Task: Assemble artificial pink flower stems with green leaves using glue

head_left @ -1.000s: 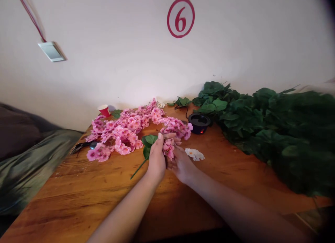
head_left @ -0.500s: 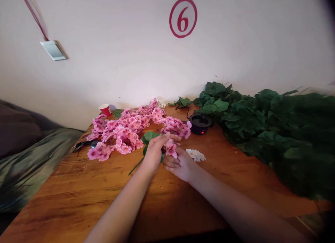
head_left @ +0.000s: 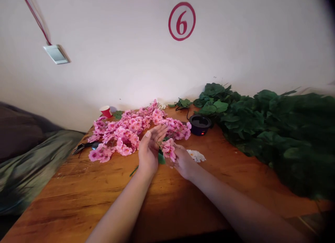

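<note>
Left hand [head_left: 149, 150] has turned open, palm toward the pink flower [head_left: 169, 149]. Right hand [head_left: 183, 162] grips this flower; blossoms [head_left: 128, 129] lie toward the worktop's [head_left: 104, 190] far left corner.

Pink flower sprig [head_left: 168, 149], petals clustered, between the hands [head_left: 149, 153] [head_left: 182, 161]; green leaf [head_left: 161, 158] beneath.

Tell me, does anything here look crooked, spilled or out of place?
Nothing looks spilled. The oddest thing is the wall plate at upper left: it looks slanted, with reddish wires running down the wall's surface to it. The wide view may exaggerate that slant, so I can't be sure it's crooked.
</note>
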`<state>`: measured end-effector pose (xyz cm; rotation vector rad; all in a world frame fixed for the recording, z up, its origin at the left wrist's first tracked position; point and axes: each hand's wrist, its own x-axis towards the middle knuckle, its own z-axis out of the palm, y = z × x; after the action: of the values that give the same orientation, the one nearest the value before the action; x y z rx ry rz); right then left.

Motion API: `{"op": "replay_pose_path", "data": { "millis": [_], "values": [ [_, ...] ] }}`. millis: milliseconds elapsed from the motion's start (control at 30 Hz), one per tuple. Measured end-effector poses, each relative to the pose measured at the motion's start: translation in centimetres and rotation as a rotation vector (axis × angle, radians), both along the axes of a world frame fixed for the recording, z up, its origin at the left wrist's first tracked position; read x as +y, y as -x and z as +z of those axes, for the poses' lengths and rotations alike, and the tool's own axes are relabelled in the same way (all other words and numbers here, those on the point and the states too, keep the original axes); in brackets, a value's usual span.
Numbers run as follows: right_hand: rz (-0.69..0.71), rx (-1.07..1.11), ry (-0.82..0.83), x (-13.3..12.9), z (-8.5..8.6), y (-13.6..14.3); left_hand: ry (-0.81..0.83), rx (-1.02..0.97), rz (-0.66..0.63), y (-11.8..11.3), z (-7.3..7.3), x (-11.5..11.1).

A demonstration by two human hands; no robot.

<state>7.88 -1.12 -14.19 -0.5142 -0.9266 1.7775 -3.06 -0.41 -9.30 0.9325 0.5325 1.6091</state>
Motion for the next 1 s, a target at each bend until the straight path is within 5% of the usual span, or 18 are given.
{"op": "replay_pose_path", "data": {
  "millis": [167, 500, 867, 1000],
  "values": [
    [-0.031, -0.094, -0.071, -0.2, -0.4, 0.4, -0.009, 0.098, -0.089, -0.4, -0.1, -0.5],
    [-0.095, -0.011, 0.057, -0.5, -0.1, 0.7, 0.059, 0.239, -0.085, -1.8, -1.3, -1.1],
    [-0.232, -0.109, 0.13, -1.1, 0.2, 0.9, -0.053, 0.47, 0.057, -2.2, -1.8, -1.7],
    [-0.285, -0.152, 0.094, -1.7, 0.3, 1.4, -0.071, 0.644, 0.25, -2.0, -2.4, -2.2]
  ]
}}
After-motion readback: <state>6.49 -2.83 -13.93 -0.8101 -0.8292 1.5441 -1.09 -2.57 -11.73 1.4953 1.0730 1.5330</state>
